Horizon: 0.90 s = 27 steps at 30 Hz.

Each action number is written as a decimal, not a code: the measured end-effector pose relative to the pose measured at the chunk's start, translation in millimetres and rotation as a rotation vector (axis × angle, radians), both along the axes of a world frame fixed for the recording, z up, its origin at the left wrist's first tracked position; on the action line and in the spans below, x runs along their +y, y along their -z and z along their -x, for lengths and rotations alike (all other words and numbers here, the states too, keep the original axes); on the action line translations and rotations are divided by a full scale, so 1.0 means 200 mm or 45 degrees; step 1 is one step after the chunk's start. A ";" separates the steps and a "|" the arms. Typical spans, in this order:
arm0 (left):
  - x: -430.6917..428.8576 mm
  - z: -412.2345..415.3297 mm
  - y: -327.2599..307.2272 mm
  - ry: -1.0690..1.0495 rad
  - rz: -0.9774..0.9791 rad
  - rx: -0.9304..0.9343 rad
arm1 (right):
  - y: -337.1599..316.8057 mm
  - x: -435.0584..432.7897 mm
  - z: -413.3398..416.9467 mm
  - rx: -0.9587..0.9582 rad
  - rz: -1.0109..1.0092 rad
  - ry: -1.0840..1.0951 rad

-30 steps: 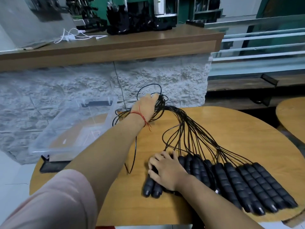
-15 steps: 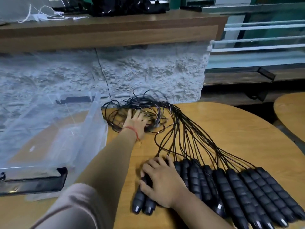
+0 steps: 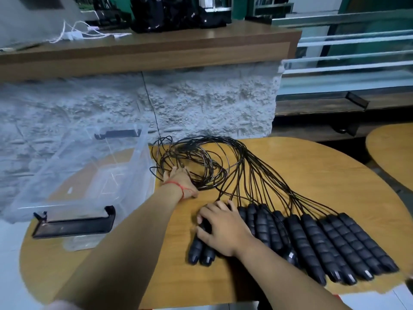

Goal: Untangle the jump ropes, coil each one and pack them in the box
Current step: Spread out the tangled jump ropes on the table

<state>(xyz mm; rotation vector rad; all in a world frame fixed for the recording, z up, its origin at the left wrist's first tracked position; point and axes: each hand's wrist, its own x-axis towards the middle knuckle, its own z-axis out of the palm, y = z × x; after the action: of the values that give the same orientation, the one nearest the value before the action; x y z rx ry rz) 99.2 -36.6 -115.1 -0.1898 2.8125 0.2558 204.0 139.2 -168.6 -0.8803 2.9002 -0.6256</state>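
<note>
Several black jump ropes lie on the round wooden table (image 3: 324, 175). Their ribbed foam handles (image 3: 324, 242) sit side by side in a row at the front right. The thin black cords (image 3: 257, 175) fan back from the handles into a loose tangled loop pile (image 3: 196, 155). My left hand (image 3: 178, 182) lies flat at the pile's near edge, fingers reaching into the cords. My right hand (image 3: 223, 229) presses down on the two leftmost handles (image 3: 201, 251). The clear plastic box (image 3: 143, 166) stands open at the left, with nothing inside.
The box has black latches at its near end (image 3: 73, 227) and far end (image 3: 118, 133). A rough stone wall with a wooden counter (image 3: 156, 50) rises behind the table. A second round table (image 3: 393, 153) stands at the right.
My left hand lowered the gathered cords onto the table and let go; the bundle spread into a wider loop pile. My right hand stayed on the handles. The view shifted.
</note>
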 end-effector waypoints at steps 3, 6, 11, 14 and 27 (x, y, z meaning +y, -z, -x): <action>-0.03 -0.21 0.11 -0.001 -0.043 0.178 | -0.02 0.01 0.01 -0.007 -0.049 -0.002; -0.08 -0.46 0.22 -0.117 -0.269 0.366 | -0.05 0.01 -0.03 -0.004 -0.115 -0.011; -0.01 -0.84 0.36 -0.358 -0.602 0.435 | -0.07 0.03 -0.15 0.048 -0.118 0.054; 0.05 -0.99 0.41 -0.332 -0.815 0.445 | -0.10 0.11 -0.25 0.063 -0.081 0.161; 0.21 -1.26 0.48 -0.030 -0.291 0.603 | -0.11 1.08 -0.56 0.047 -0.028 0.931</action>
<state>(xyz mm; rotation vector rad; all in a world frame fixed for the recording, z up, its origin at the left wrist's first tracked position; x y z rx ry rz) 350.8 6.4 -211.7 -0.1224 3.2097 0.7075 315.1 354.7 -146.4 0.2157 3.2079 -0.5959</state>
